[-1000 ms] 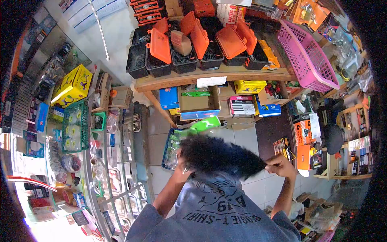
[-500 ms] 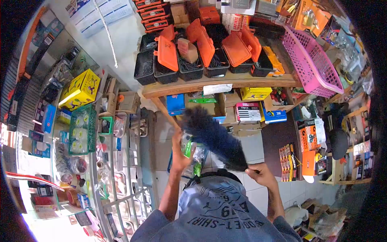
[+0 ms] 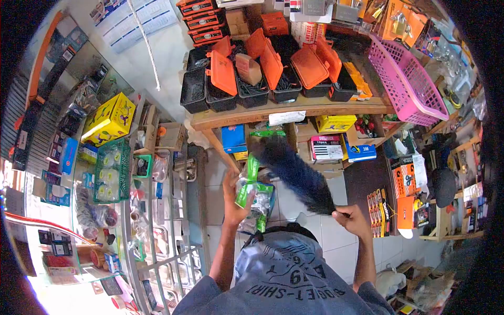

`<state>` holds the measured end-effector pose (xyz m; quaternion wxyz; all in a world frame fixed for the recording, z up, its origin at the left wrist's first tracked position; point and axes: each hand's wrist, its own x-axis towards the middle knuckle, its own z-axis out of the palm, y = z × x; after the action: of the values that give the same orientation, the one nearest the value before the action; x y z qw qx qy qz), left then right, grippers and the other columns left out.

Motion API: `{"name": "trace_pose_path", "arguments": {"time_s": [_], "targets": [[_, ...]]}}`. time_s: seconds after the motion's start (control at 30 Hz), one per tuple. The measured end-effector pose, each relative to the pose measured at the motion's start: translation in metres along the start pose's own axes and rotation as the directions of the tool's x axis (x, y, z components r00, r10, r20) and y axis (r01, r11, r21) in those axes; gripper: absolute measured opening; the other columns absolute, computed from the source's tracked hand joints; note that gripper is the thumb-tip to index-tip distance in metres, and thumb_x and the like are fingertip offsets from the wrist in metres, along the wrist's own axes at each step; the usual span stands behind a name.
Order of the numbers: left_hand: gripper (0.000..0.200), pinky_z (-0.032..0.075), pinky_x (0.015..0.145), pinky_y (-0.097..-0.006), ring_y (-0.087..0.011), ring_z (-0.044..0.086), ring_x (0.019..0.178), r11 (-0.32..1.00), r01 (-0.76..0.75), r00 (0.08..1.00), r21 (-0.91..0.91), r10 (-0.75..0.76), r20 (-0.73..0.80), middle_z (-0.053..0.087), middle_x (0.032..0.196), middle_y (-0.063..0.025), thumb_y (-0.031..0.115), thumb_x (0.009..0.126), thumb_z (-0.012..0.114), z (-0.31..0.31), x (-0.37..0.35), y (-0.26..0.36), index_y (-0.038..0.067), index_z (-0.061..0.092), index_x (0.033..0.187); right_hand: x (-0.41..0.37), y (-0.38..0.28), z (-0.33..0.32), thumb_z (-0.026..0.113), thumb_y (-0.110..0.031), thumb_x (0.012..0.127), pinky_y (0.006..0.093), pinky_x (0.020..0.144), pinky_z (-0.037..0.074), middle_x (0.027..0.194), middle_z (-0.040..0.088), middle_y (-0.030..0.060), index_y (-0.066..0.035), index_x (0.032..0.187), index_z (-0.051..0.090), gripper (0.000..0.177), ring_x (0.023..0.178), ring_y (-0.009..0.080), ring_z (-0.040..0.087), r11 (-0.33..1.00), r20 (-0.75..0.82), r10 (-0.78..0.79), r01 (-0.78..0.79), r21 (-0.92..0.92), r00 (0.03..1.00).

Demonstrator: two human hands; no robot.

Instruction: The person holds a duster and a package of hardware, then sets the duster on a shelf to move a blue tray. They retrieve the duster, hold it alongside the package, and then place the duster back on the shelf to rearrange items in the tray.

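The right hand (image 3: 355,219) grips the end of a fluffy duster (image 3: 302,176) (dark blue, blurred at its tip), slanting over the floor (image 3: 289,202); the left hand (image 3: 234,202) holds green-and-clear packets (image 3: 247,186).

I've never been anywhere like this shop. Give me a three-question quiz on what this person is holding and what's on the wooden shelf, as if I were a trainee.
1. Which thing does the right hand grip?
A) A pink basket
B) A dark, fluffy duster
C) A white rope

2. True or false: on the wooden shelf, every orange lid is closed flat over its black box.

3. Fill in the colour: the left hand holds a clear packet with bright ____ parts.

Key:
1. B
2. False; several orange lids stand open above the black boxes.
3. Green
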<state>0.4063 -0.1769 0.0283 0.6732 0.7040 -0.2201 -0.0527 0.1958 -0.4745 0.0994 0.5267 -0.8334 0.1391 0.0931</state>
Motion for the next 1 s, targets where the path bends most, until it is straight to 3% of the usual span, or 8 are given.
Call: {"name": "trace_pose_path", "arguments": {"time_s": [0.1,0.37,0.43,0.7,0.77,0.9,0.97,1.0], "targets": [[0.087,0.039,0.1,-0.0374,-0.0254,0.048,0.118,0.995,-0.099,0.994,0.013,0.099,-0.048,0.04,0.134,-0.0142,-0.007,0.071,0.064,0.0,0.002,-0.004,0.008,0.017,0.142,0.0,-0.002,0.0,0.062,-0.02,0.09,0.0262,0.047,0.03,0.057,0.035,-0.0016,0.002,0.077,0.057,0.026,0.056,0.0062,0.033,0.998,0.12,-0.008,0.001,0.061,0.993],[0.085,0.04,0.098,-0.0385,-0.025,0.048,0.116,0.955,0.169,0.985,-0.244,-0.172,0.012,0.042,0.131,-0.0158,-0.001,0.07,0.067,0.004,-0.002,-0.004,0.008,0.023,0.142,-0.008,0.007,0.003,0.061,-0.022,0.091,0.0251,0.049,0.031,0.057,0.038,-0.0028,0.002,0.081,0.06,0.026,0.057,0.0058,0.035,0.995,0.006,-0.012,0.011,0.101,1.0],[0.078,0.039,0.099,-0.0398,-0.0281,0.047,0.119,0.945,-0.323,0.946,-0.058,0.324,0.017,0.041,0.134,-0.0169,0.004,0.07,0.071,0.007,-0.001,-0.011,0.006,0.032,0.137,-0.011,0.006,0.0,0.061,-0.022,0.09,0.025,0.049,0.031,0.057,0.038,-0.0032,0.002,0.079,0.059,0.027,0.057,0.0057,0.035,0.997,0.144,-0.037,0.027,0.072,0.989],[0.074,0.04,0.097,-0.0387,-0.0287,0.052,0.112,0.973,-0.23,0.973,0.003,0.23,-0.009,0.05,0.125,-0.0185,0.003,0.069,0.07,0.014,0.008,0.013,-0.002,0.036,0.134,-0.027,0.009,-0.003,0.062,-0.021,0.09,0.0255,0.05,0.034,0.058,0.043,-0.004,0.002,0.075,0.06,0.028,0.057,0.0057,0.036,0.968,0.245,0.156,-0.197,0.154,0.957],[0.075,0.04,0.097,-0.0386,-0.0287,0.053,0.111,0.945,-0.29,0.956,0.152,0.292,0.012,0.05,0.123,-0.0179,0.004,0.069,0.069,0.012,0.008,0.016,-0.001,0.034,0.135,-0.024,0.03,-0.007,0.064,-0.019,0.089,0.0236,0.05,0.034,0.061,0.046,-0.0064,0.001,0.083,0.066,0.022,0.059,0.0048,0.038,0.988,0.075,0.088,-0.096,0.117,0.993],[0.075,0.039,0.097,-0.0364,-0.0239,0.05,0.111,0.968,-0.169,0.985,0.187,0.17,0.016,0.049,0.122,-0.0137,0.006,0.07,0.069,0.016,0.0,0.01,0.001,0.034,0.136,-0.027,0.016,-0.007,0.065,-0.018,0.088,0.0223,0.049,0.034,0.06,0.048,-0.0056,0.001,0.087,0.067,0.019,0.058,0.0033,0.039,0.98,0.281,0.072,-0.12,0.157,0.957],[0.075,0.039,0.097,-0.0348,-0.0214,0.049,0.111,0.922,-0.026,0.998,-0.386,0.044,0.038,0.048,0.124,-0.0101,0.007,0.068,0.071,0.02,-0.004,0.02,0.003,0.037,0.135,-0.026,0.015,-0.006,0.064,-0.017,0.088,0.0222,0.049,0.034,0.059,0.046,-0.0064,0.001,0.082,0.065,0.019,0.058,0.0028,0.038,0.96,0.304,0.156,-0.217,0.177,0.94],[0.073,0.039,0.096,-0.0329,-0.0194,0.049,0.11,0.983,-0.137,0.99,-0.125,0.141,0.018,0.047,0.126,-0.0078,0.001,0.069,0.068,0.02,-0.001,0.03,0.005,0.038,0.135,-0.022,0.023,-0.009,0.065,-0.017,0.088,0.022,0.049,0.034,0.06,0.046,-0.0071,0.001,0.083,0.066,0.018,0.058,0.0025,0.038,0.973,0.302,0.12,-0.173,0.154,0.946]]}}
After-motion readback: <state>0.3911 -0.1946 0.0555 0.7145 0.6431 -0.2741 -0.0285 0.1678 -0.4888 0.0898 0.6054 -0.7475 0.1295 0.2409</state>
